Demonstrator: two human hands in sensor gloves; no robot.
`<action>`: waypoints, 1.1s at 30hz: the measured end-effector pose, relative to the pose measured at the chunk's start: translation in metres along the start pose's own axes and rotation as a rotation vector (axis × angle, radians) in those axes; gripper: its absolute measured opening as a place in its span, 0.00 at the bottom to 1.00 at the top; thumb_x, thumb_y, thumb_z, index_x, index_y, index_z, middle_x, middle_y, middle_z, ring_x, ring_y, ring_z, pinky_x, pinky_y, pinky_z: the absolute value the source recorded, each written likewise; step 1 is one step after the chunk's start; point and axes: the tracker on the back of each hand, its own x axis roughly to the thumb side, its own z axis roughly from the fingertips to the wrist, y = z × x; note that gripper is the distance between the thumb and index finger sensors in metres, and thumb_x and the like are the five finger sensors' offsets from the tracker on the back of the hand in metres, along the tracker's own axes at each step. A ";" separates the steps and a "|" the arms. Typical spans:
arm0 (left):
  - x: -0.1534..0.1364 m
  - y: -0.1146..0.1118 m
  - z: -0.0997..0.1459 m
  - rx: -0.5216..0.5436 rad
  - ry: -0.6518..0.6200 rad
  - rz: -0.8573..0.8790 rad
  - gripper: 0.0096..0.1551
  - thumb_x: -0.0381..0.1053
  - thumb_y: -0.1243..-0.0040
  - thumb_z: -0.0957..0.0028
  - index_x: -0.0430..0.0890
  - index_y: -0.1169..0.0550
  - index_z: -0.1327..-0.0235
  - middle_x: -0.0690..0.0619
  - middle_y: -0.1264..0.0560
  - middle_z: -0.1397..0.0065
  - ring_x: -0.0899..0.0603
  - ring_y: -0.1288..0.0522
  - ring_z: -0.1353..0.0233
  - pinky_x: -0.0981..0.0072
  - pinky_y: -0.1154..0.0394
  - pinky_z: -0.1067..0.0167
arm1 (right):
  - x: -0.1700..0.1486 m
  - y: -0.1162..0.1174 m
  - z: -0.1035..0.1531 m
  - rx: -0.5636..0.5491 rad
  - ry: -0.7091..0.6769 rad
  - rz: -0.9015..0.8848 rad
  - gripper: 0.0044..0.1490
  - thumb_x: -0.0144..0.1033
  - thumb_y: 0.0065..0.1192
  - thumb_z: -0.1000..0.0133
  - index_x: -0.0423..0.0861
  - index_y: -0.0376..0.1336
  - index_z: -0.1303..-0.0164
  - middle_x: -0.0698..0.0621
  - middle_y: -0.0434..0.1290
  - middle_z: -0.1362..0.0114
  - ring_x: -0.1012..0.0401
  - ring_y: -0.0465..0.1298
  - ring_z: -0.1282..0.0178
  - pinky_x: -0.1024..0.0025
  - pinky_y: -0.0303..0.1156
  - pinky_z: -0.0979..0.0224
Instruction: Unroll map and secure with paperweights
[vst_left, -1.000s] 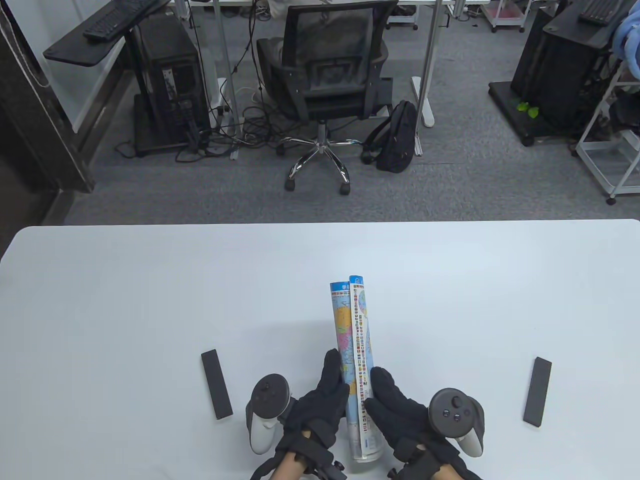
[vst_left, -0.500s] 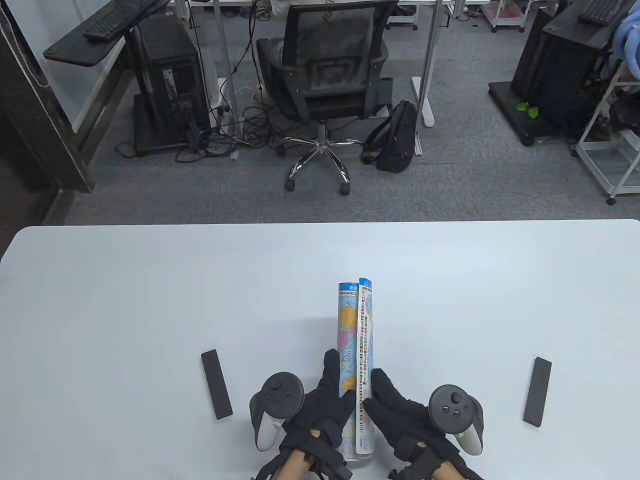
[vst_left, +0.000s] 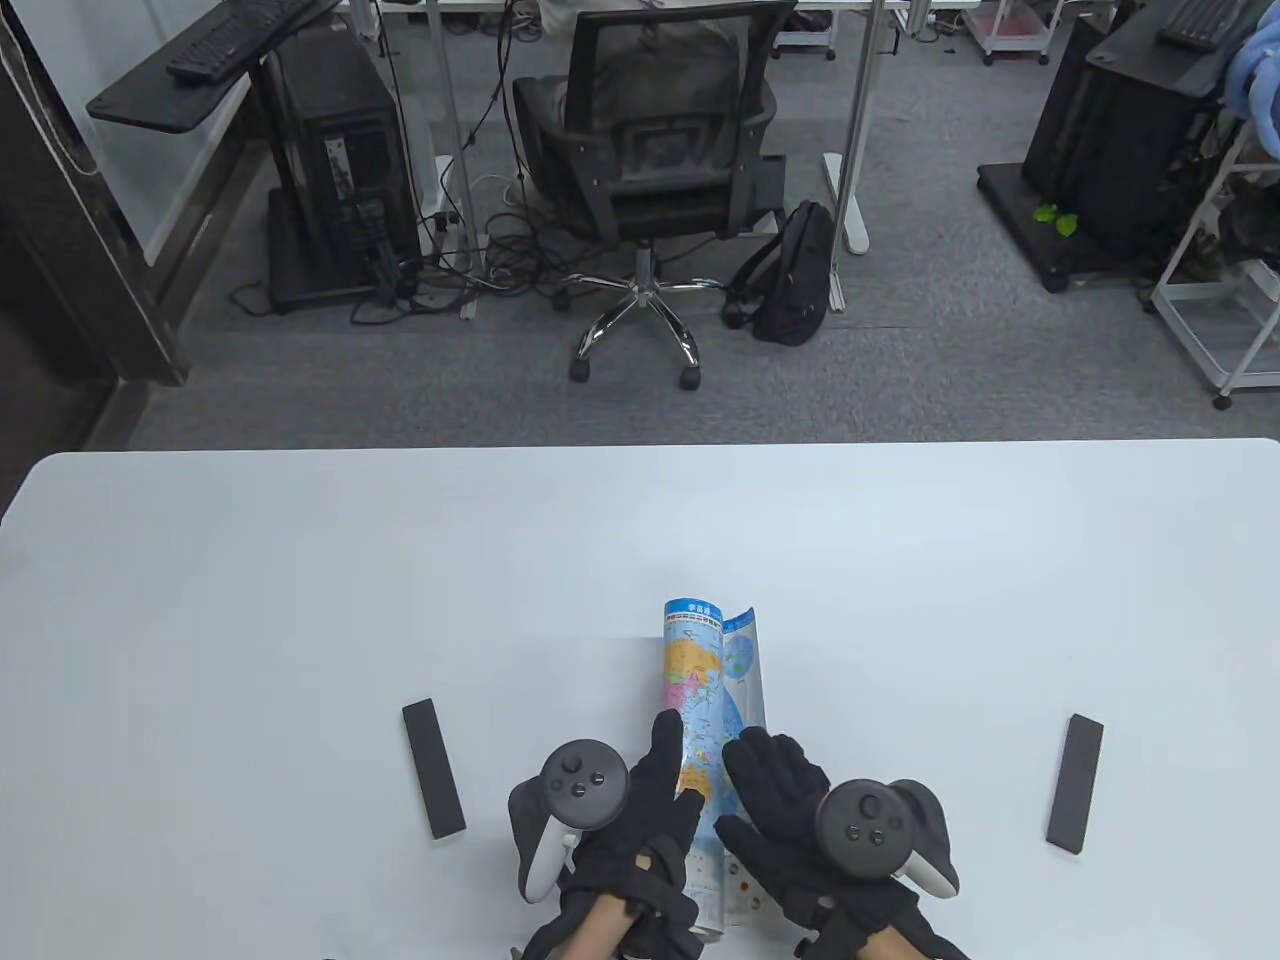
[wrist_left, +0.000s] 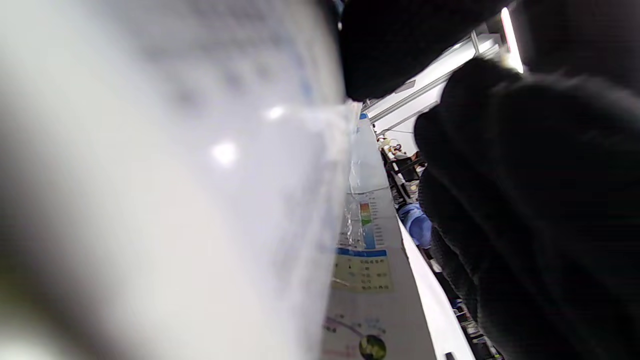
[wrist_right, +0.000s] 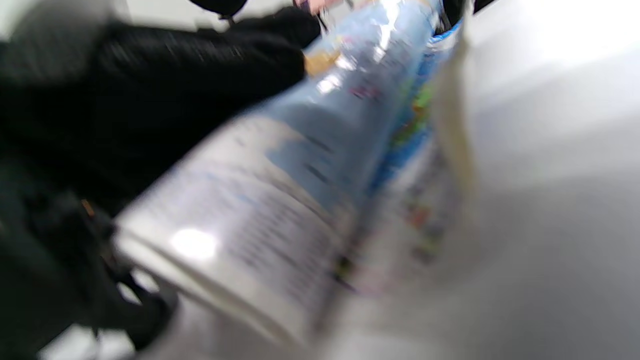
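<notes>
The rolled map (vst_left: 697, 672) lies on the white table (vst_left: 300, 600), pointing away from me, with a narrow strip opened on its right side. My left hand (vst_left: 662, 775) lies along the roll's left side and holds it. My right hand (vst_left: 772, 785) rests flat, fingers spread, on the map's loose right edge. Two black bar paperweights lie apart from the hands: one on the left (vst_left: 433, 768), one on the right (vst_left: 1075, 784). The left wrist view shows the roll (wrist_left: 200, 200) blurred and very close. The right wrist view shows the roll (wrist_right: 300, 175) and its opened strip.
The table's far edge (vst_left: 640, 446) is well beyond the map. An office chair (vst_left: 650, 150) and a backpack (vst_left: 795, 270) stand on the floor behind the table.
The roll has come toward me and turned a little left. Its loose edge has opened to the right. My right hand moved from the roll's side onto the opened strip.
</notes>
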 end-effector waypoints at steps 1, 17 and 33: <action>0.000 0.000 0.000 0.002 0.008 -0.009 0.42 0.46 0.44 0.42 0.57 0.52 0.23 0.28 0.41 0.26 0.32 0.25 0.36 0.52 0.18 0.50 | 0.000 0.003 -0.001 0.036 0.018 0.041 0.39 0.37 0.50 0.36 0.35 0.41 0.22 0.30 0.39 0.19 0.30 0.34 0.27 0.31 0.32 0.36; 0.019 -0.013 0.007 0.068 0.004 -0.409 0.36 0.44 0.47 0.42 0.43 0.45 0.21 0.30 0.50 0.22 0.28 0.38 0.28 0.44 0.28 0.38 | -0.023 0.026 -0.014 0.265 0.175 0.167 0.39 0.37 0.50 0.37 0.33 0.41 0.23 0.27 0.41 0.21 0.31 0.38 0.27 0.31 0.35 0.35; 0.012 -0.028 0.000 -0.095 0.056 -0.599 0.58 0.67 0.48 0.41 0.34 0.63 0.25 0.26 0.68 0.24 0.20 0.60 0.26 0.31 0.47 0.31 | -0.022 0.028 -0.014 0.312 0.182 0.190 0.40 0.36 0.50 0.37 0.33 0.40 0.23 0.28 0.38 0.22 0.31 0.37 0.27 0.31 0.35 0.35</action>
